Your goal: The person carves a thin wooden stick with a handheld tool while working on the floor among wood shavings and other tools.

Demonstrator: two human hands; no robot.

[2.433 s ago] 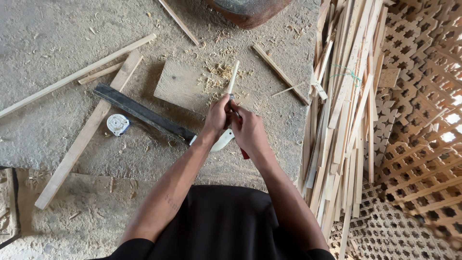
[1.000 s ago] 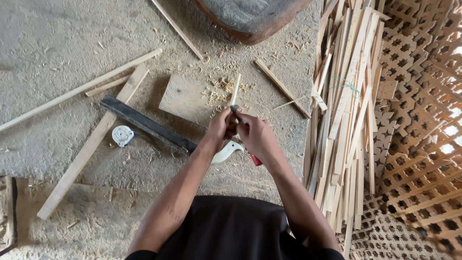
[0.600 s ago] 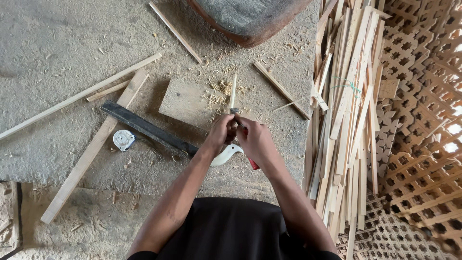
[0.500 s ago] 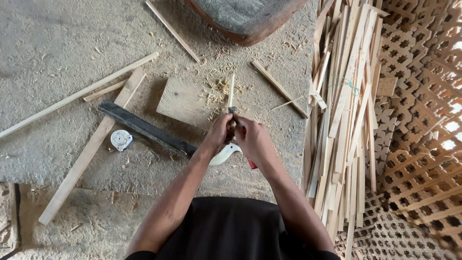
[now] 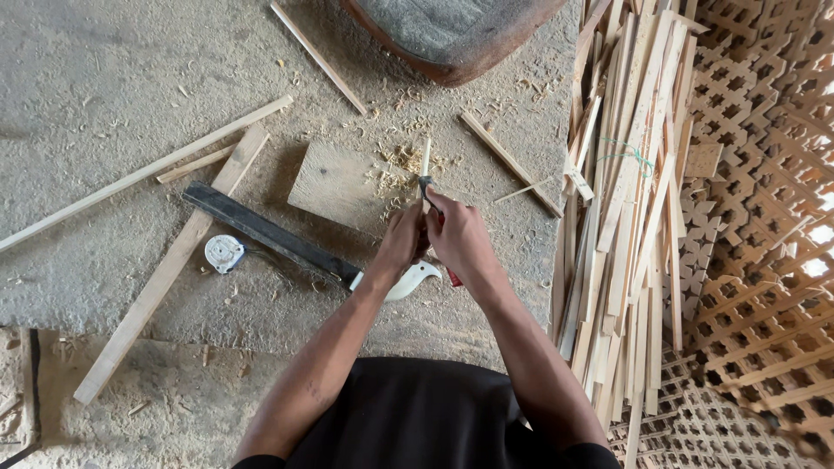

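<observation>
Both hands meet in the middle of the head view. My left hand (image 5: 401, 246) grips the near end of a thin pale wooden stick (image 5: 425, 158) that points away from me. My right hand (image 5: 460, 239) is closed on a small knife with a red handle (image 5: 453, 278); its dark blade (image 5: 426, 185) lies against the stick. The stick's far end sits over a flat square wooden board (image 5: 334, 182) strewn with shavings (image 5: 395, 165). A long dark blade with a white handle (image 5: 278, 241) lies on the ground just under my left wrist.
A round tape measure (image 5: 225, 253) lies at the left beside long wooden battens (image 5: 165, 269). A thick bundle of thin slats (image 5: 621, 200) stands at the right against woven lattice panels (image 5: 756, 174). A rusty round basin (image 5: 452, 35) sits at the top.
My hands stay together on the stick and knife and shift only slightly; the view has drifted a little.
</observation>
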